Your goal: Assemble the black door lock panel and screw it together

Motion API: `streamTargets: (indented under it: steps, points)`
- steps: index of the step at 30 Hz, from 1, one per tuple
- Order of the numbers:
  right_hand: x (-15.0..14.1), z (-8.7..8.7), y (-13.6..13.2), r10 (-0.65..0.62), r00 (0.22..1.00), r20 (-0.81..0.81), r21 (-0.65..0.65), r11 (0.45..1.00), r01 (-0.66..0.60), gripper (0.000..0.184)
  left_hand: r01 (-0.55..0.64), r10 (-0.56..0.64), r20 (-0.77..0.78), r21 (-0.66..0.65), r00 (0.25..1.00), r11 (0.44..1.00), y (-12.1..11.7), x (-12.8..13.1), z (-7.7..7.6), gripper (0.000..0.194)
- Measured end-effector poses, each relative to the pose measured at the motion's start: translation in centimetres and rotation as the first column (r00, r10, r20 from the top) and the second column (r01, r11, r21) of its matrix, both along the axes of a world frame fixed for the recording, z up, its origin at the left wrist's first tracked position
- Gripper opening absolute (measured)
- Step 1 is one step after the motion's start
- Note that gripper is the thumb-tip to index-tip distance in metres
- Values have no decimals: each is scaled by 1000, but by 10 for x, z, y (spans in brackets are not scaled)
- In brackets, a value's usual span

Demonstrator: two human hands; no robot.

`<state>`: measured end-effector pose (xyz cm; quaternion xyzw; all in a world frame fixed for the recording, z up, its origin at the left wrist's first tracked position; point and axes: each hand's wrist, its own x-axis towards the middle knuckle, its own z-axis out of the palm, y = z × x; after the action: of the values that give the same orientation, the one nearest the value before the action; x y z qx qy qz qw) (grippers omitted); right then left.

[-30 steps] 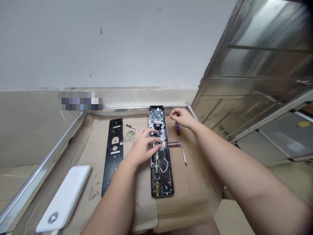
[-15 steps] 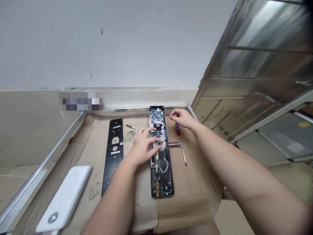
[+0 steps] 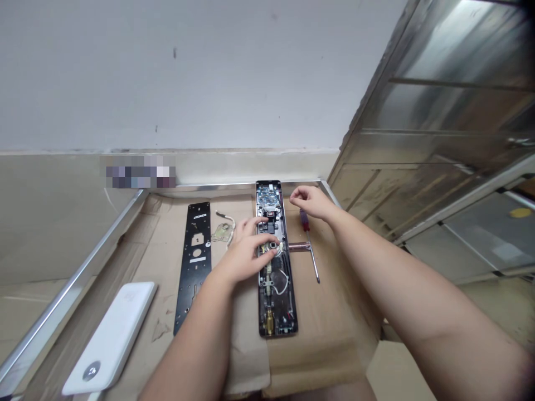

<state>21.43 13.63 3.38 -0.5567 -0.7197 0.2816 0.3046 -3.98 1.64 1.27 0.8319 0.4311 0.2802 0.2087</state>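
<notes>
The left hand [image 3: 242, 253], fingers spread, rests on the exposed parts of an open, black, oblong door-lock panel [image 3: 276, 303]; the right hand [image 3: 311, 202], fingers loosely curled, sits near a red-handled steel screwdriver [image 3: 305, 220].

Right hand [image 3: 311, 201] can pass over cardboard [image 3: 321, 312] at 4 o'clock of the lock panel [image 3: 276, 301]. Screwdriver [image 3: 309, 245] obstructs 3 o'clock; left hand [image 3: 244, 250] blocks 9 o'clock, black backplate [image 3: 193, 262] beyond; steel edge [image 3: 209, 186] bounds 12 o'clock.
</notes>
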Motion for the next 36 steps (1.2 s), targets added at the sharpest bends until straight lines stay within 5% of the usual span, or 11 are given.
streamTargets:
  steps: [22, 36]
  points:
    - [0, -1, 0, 24, 1000, 12, 0, 1000, -24, 12, -5, 6, -24, 9, 1000, 1000, -2, 1, 1, 18]
    - [-1, -1, 0, 33, 999, 13, 2, 999, -33, 11, 41, -41, -35, -5, 999, 999, -1, -2, 1, 36]
